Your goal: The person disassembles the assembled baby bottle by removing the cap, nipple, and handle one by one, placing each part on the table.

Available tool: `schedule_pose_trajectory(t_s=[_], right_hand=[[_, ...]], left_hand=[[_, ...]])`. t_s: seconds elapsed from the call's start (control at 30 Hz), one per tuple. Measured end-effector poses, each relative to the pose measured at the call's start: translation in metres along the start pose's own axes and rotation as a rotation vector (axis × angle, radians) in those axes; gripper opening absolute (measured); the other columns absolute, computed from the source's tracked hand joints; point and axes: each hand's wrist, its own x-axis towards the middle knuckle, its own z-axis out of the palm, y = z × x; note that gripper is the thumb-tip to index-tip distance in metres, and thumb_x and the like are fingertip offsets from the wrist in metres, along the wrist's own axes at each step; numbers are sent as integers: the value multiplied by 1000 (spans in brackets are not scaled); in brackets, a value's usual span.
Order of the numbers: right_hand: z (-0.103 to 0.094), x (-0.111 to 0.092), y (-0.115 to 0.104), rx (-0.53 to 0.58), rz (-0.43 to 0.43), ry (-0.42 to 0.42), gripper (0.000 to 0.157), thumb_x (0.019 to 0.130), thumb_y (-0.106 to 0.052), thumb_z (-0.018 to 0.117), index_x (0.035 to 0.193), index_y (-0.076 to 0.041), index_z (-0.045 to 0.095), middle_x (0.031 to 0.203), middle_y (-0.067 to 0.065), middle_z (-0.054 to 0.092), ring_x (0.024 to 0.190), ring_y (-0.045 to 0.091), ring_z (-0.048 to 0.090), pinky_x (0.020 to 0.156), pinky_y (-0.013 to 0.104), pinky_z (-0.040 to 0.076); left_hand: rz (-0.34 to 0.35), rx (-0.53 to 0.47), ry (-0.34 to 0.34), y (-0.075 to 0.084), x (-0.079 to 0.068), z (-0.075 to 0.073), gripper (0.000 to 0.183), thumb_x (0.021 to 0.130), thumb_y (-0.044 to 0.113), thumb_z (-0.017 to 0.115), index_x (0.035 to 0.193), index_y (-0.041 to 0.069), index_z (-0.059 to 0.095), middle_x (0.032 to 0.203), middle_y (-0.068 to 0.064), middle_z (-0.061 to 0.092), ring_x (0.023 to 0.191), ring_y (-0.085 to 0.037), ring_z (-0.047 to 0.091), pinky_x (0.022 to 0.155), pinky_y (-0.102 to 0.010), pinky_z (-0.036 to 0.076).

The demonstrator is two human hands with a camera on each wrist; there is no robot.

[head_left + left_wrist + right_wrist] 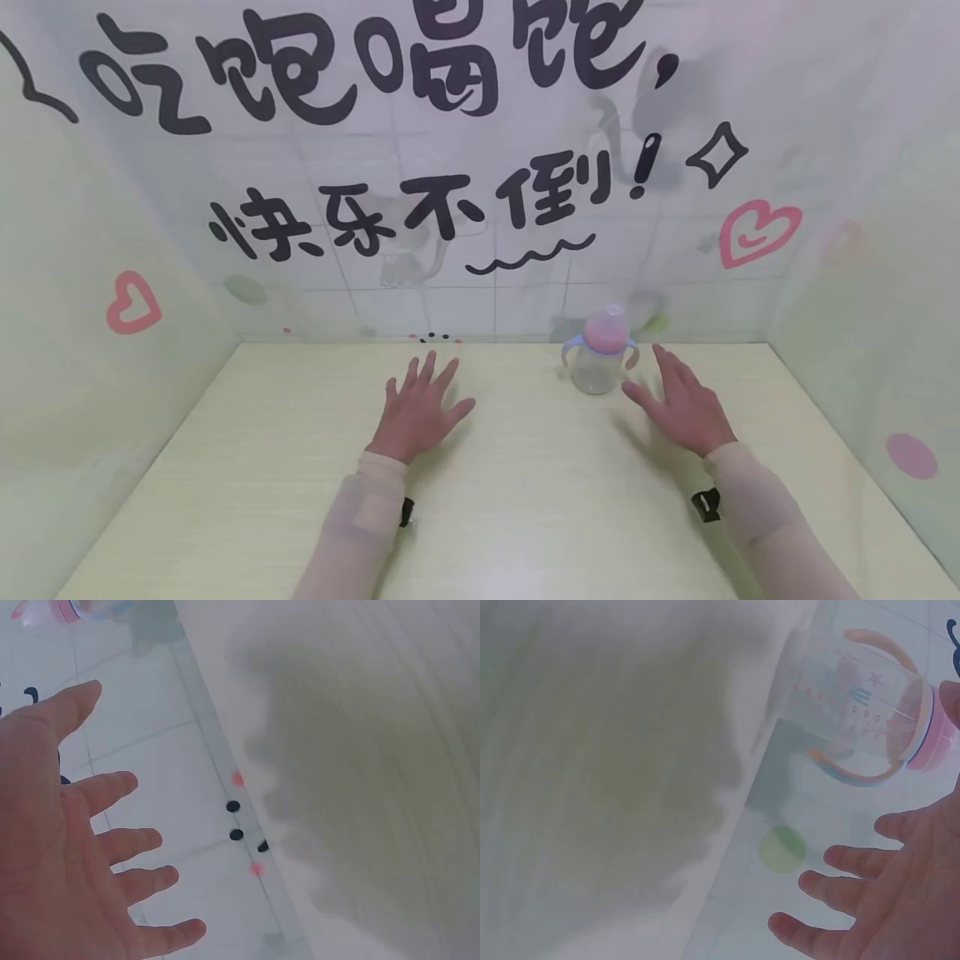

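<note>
Item: one clear feeding bottle (597, 372) with a pink top (606, 331) and two side handles, standing upright right of centre in the head view, near the far edge of the worktop (517, 508). The printed back sheet (525, 308) rises behind it. Whether the bottle holds any liquid cannot be determined.

Hands: both released. The right hand (684, 410), fingers extended and thumb apart, is just beside the bottle on its right; contact cannot be confirmed. The left hand (417, 414), fingers spread, lies left of centre, well apart from the bottle. Neither grasps anything.

Risks, in the inspector's judgement:

1. Knock-over. The right thumb is the nearest part to the bottle; a careless sideways sweep could strike the body or the right-hand handle and tip it.

2. Push to the rear. With little worktop behind the bottle, a forward push could drive it into the sheet or past the far edge.

3. Snagging. The handles project at either side; a finger passing through a loop could drag or twist the bottle.

4. Poor grip. The body appears smooth, so a light, one-sided hold could slip.

5. Uneven handling. Were both hands used, the left's longer reach could bring them to contact at different moments, causing rotation.
</note>
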Motion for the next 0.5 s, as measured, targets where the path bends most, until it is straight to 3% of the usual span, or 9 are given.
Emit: schedule_pose_trajectory(t_s=[0.37, 0.5], right_hand=[[-6, 23, -27, 106, -11, -7, 90, 86, -65, 42, 149, -16, 2, 152, 15, 15, 133, 43, 22, 94, 68, 23], [-4, 31, -34, 175, -24, 14, 89, 85, -63, 47, 149, -16, 5, 151, 14, 21, 129, 42, 31, 91, 67, 27]], left_hand=[[54, -41, 6, 30, 5, 13, 68, 88, 63, 39, 144, 26, 33, 150, -10, 24, 137, -34, 18, 100, -63, 19], [64, -67, -1, 40, 6, 18, 68, 88, 64, 38, 144, 26, 33, 150, -10, 24, 138, -33, 18, 101, -62, 19]])
